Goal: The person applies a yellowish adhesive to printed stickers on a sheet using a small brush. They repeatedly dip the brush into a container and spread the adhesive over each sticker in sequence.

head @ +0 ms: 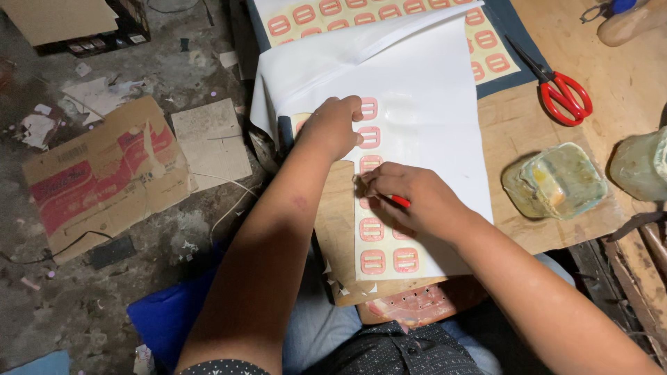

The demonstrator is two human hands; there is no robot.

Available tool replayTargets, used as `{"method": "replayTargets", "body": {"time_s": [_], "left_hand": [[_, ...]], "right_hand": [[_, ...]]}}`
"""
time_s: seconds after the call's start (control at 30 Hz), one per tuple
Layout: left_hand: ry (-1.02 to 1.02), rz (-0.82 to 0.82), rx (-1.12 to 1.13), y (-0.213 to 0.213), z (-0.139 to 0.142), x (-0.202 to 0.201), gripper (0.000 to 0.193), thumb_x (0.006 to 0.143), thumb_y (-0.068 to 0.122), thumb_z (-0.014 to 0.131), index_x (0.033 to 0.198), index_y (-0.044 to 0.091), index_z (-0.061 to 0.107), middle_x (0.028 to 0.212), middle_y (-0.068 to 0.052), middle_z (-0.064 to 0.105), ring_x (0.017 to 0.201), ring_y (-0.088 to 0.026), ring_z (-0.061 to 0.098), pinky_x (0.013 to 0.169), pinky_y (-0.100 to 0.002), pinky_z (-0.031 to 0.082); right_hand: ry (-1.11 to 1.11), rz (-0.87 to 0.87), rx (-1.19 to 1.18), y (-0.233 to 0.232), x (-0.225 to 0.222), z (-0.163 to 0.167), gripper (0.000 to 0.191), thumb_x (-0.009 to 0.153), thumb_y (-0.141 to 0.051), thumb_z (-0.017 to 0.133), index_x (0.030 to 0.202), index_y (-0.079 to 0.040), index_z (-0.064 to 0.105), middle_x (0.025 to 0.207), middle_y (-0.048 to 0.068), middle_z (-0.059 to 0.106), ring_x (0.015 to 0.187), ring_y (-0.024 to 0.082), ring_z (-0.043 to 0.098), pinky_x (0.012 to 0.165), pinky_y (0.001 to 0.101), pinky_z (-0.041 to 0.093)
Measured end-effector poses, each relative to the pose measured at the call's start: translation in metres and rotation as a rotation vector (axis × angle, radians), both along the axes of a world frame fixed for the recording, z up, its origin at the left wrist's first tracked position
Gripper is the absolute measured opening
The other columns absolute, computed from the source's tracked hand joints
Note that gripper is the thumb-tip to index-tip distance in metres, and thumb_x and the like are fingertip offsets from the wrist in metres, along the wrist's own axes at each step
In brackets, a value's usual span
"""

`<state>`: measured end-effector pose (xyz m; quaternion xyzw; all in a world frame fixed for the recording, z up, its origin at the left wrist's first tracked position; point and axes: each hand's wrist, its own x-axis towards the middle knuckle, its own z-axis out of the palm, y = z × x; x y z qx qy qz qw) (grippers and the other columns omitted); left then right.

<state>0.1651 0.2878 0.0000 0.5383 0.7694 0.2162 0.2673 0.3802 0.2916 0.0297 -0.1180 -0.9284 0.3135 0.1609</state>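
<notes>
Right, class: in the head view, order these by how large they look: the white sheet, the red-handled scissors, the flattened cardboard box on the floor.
1. White sheet
2. Flattened cardboard box, though it lies farther away on the floor
3. Red-handled scissors

The wooden counter (514, 149) is crowded. The left hand (333, 128) and right hand (410, 198) lie side by side on the white sheet of pink rectangular stickers (424, 118), leaving only a narrow gap between them. Right of the sheet, bare wood gives open passage, bounded far by the red-handled scissors (564, 94) and on the right by the square translucent plastic tub (556, 180). A second cloudy container (643, 163) blocks the right edge. Left of the counter, the floor (83, 305) is littered with a flattened brown-and-red cardboard box (104, 177) and a plain cardboard square (210, 142).
</notes>
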Motion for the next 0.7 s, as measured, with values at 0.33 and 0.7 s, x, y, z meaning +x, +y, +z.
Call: {"method": "replayTargets", "body": {"time_s": [0.33,0.7], "left_hand": [[0.038,-0.018,0.033,0.001,-0.003,0.002,0.038,0.077,0.013,0.082,0.11,0.014,0.062,0.117,-0.011,0.061,0.11,-0.033,0.063,0.088,-0.043,0.053],[0.041,-0.02,0.025,-0.001,-0.002,0.002,0.039,0.077,0.014,0.082,0.111,0.014,0.062,0.117,-0.011,0.062,0.11,-0.033,0.063,0.088,-0.043,0.053]], "right_hand": [[-0.032,-0.152,-0.001,0.023,0.028,-0.006,0.014,0.08,-0.001,0.072,0.093,-0.004,0.074,0.098,0.01,0.073,0.093,0.027,0.073,0.081,0.0342,0.058],[0.035,-0.295,-0.066,0.012,0.031,-0.026,0.014,0.082,-0.005,0.075,0.095,-0.002,0.072,0.095,0.01,0.072,0.087,0.022,0.071,0.079,0.0321,0.055]]}}
